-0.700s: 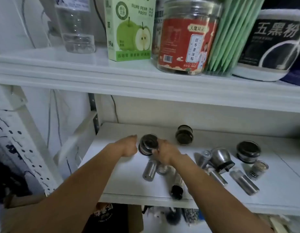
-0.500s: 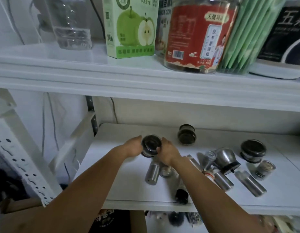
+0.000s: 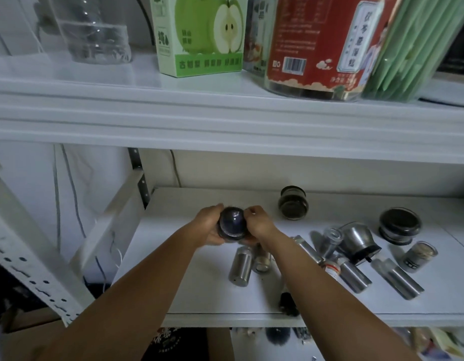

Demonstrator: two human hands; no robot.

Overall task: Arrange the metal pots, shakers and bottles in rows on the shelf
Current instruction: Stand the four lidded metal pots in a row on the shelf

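You hold a small round pot (image 3: 232,224) with a dark domed lid between both hands: your left hand (image 3: 208,225) cups its left side and your right hand (image 3: 258,224) grips its right side, fingers wrapped around it, so the pot sits clamped over the left-middle part of the lower shelf (image 3: 189,287); whether its base touches the board cannot be told. Just in front of your hands a short steel shaker (image 3: 240,267) lies on its side, and a second one (image 3: 262,259) lies touching it, partly hidden under your right wrist. Behind and to the right of your hands a dark-lidded jar (image 3: 293,205) stands near the back wall. Further right, a steel pot (image 3: 359,243) with a black base lies tipped over, with a small clear-topped bottle (image 3: 331,239) leaning just beside it. A wide, low pot with a black lid (image 3: 400,226) stands upright near the right end, and in front of it a small jar (image 3: 418,256) lies tilted. Two long steel bottles (image 3: 354,276) (image 3: 401,280) lie flat near the front right, and another steel tube (image 3: 307,250) lies against your right forearm. A black-capped piece (image 3: 286,304) pokes out at the front edge beneath that arm. On the upper shelf (image 3: 225,118) stand a clear plastic bottle (image 3: 95,29), a green pear carton (image 3: 199,35), a red-labelled tub (image 3: 322,45) and a bundle of green straws (image 3: 405,48).
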